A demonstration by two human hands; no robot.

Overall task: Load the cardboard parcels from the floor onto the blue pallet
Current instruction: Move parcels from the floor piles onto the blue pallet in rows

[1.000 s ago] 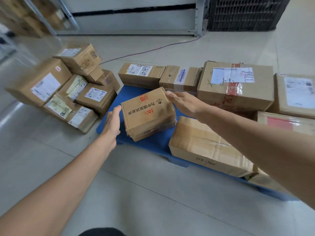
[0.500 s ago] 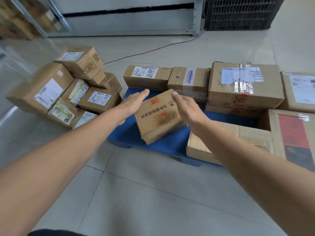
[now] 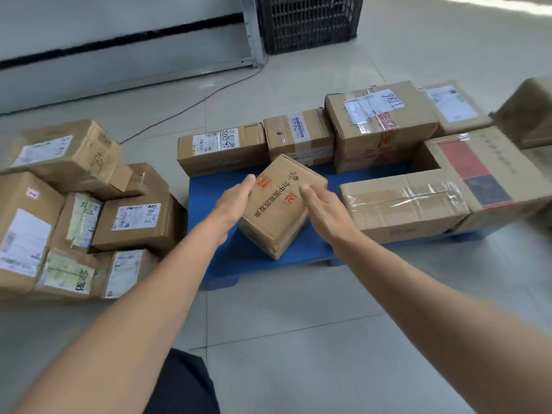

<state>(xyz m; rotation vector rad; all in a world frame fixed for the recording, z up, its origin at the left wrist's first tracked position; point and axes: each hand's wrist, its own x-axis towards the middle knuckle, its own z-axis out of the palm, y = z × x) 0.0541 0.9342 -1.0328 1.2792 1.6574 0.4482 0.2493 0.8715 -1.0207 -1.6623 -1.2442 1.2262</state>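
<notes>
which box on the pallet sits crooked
The box with red and black print, between both hands on the blue pallet. It sits turned corner-on, while the other boxes line up squarely.

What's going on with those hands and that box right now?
Left hand and right hand open, flat on printed parcel. Parcel askew on blue pallet. Floor pile waiting, nothing blocking.

— Where are your arms?

— Both come in bare from the lower corners of the frame and converge toward the centre, your left forearm from the lower left, your right from the lower right.

— And your hands?

— Your left hand [image 3: 234, 201] lies flat, fingers [image 3: 248, 181] straight and together, pointing up-frame. Your right hand [image 3: 324, 209] sits just right of it, palm down, fingers [image 3: 306, 191] extended and loosely spread. Neither is curled into a grip.
</notes>
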